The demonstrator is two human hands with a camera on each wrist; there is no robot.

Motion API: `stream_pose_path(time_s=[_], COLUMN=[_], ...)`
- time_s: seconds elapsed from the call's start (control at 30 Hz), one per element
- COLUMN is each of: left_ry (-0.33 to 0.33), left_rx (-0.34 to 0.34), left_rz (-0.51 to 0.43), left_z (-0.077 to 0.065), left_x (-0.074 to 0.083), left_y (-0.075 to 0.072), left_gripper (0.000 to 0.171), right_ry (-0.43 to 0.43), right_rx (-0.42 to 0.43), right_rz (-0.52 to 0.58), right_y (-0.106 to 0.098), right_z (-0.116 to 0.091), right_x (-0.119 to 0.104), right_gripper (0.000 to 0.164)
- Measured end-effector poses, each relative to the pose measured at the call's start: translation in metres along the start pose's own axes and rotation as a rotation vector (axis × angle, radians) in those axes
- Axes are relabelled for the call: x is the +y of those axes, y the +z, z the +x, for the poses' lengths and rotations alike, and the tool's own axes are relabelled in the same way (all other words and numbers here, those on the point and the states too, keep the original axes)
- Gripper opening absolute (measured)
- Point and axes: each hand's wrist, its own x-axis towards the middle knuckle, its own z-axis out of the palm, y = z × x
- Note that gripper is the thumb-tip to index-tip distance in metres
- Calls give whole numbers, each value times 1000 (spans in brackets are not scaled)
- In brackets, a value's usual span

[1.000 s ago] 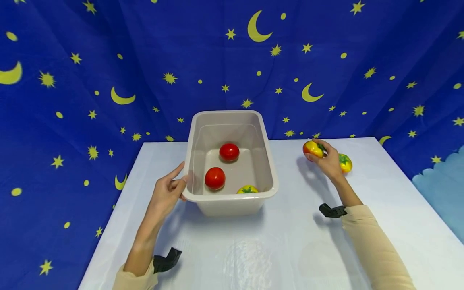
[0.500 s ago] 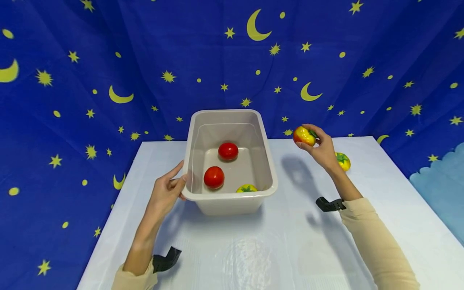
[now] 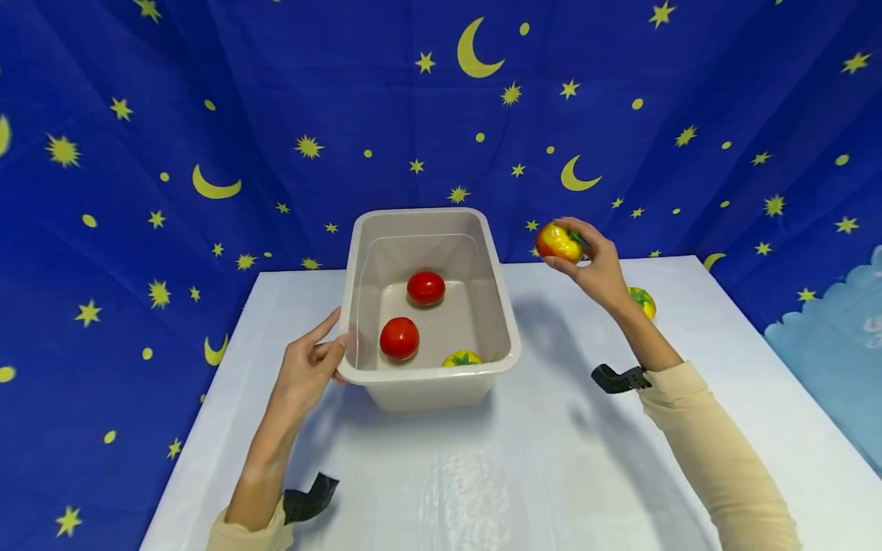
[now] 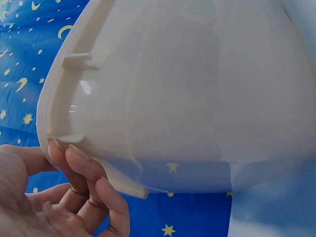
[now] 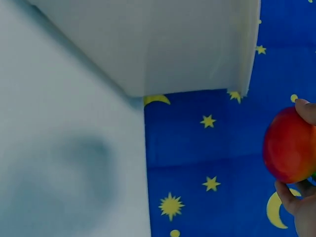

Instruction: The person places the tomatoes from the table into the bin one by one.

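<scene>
My left hand (image 3: 303,375) grips the left rim of a light grey plastic bin (image 3: 427,376), thumb over the edge and fingers curled underneath, as the left wrist view shows. Inside lie two red tomatoes (image 3: 400,338) and a yellow one with a green calyx (image 3: 462,358), partly hidden by the front wall. To the right of the bin, my right hand (image 3: 598,274) holds a red-and-yellow tomato (image 3: 555,242) in the air between thumb and fingers. The right wrist view has its red side (image 5: 286,145). Another yellow tomato (image 3: 642,301) sits on the table, partly behind the right forearm.
A white table (image 3: 537,459) bears the bin near its far edge. Behind it hangs a blue curtain (image 3: 386,92) with yellow moons and stars. Black wrist mounts (image 3: 620,379) stick out from both sleeves.
My right hand has lifted the red-and-yellow tomato off the table and carried it up and left toward the bin. The left hand keeps its grip on the rim. The view has shifted slightly.
</scene>
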Motion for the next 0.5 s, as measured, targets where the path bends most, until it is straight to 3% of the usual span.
stream_pose_path(time_s=[0.5], left_ry=[-7], left_rx=[4], left_rz=[-24], left_z=[1], left_x=[-2], left_y=[-1], left_gripper=[53], right_ry=[17], right_rx=[-57], right_rz=[97], right_y=[14], right_z=[9], right_x=[-22], right_gripper=[55])
